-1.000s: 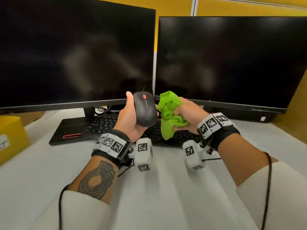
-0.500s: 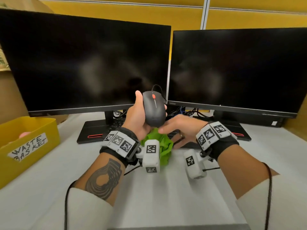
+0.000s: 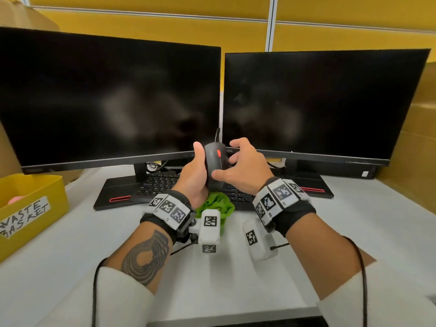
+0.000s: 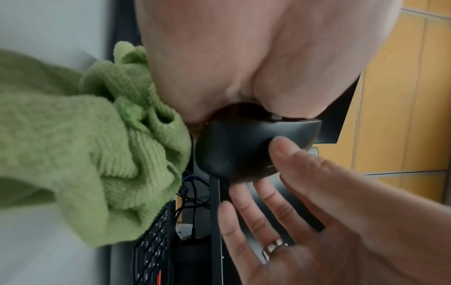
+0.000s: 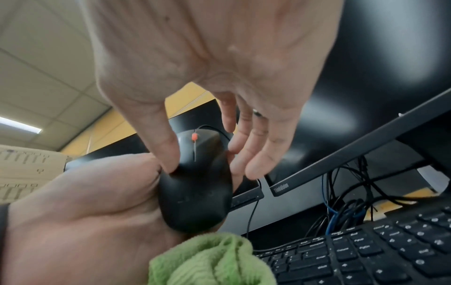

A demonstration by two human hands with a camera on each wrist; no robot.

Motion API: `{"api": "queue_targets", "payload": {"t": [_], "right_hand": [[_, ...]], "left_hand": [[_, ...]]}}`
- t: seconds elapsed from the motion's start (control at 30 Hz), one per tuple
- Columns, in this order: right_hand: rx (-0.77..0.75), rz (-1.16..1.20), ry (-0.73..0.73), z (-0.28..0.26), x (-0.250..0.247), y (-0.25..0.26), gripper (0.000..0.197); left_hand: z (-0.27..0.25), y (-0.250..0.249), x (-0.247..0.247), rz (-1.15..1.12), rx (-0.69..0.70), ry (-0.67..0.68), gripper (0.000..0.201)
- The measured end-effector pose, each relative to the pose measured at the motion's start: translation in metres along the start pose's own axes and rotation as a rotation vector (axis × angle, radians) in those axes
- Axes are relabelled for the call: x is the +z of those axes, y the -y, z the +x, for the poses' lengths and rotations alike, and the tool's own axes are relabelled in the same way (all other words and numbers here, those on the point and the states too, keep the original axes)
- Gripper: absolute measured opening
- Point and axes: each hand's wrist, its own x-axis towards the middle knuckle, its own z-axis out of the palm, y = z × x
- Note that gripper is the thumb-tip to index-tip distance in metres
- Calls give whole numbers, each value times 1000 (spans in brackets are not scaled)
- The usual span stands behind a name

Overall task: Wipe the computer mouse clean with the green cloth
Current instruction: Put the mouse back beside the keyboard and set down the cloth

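head view: two dark monitors [image 3: 111, 100] over a white worktop [image 3: 70, 244]; cloth [image 3: 218, 205] lies there under the wrists; left hand [image 3: 194, 172] grasps the raised mouse [image 3: 214, 168], right hand [image 3: 243, 168] loose, thumb touching it.

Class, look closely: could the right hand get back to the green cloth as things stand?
Probably yes: the right hand holds nothing, and the green cloth lies on the desk just below it, partly under the left hand.
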Motion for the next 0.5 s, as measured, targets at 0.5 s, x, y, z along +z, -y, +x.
{"api": "queue_targets", "payload": {"t": [0.5], "right_hand": [[45,-53,-189,-7,10,-16,83]], "left_hand": [[10,6,-12,572,205,52,55]]}}
